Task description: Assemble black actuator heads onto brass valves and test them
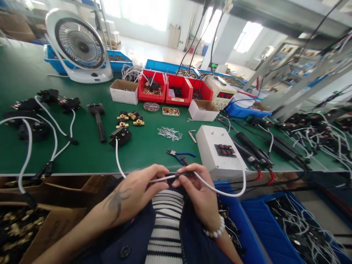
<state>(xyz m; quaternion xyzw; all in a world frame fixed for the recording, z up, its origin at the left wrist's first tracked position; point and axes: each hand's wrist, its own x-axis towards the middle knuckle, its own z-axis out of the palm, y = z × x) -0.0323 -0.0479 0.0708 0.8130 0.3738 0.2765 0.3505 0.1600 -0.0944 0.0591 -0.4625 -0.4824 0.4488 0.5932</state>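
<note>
Close to my body, at the front edge of the green table, my left hand (145, 185) pinches a white cable (167, 178). My right hand (199, 187) grips a small dark connector (181, 175) on that cable, its inner end partly covered by my fingers. From the left hand a white cable runs up to a black part (121, 136) on the table. On the right, a white cable loops round toward a grey box (217, 146) with black and red terminals. Just beyond my hands lie blue-handled pliers (181, 155).
A hammer (97, 121), brass fittings (128, 119) and a heap of metal clips (169, 133) lie on the table. Red bins (178, 96) and white boxes (124, 97) stand behind, with a fan (82, 47) at left. Blue crates (253, 234) sit below right.
</note>
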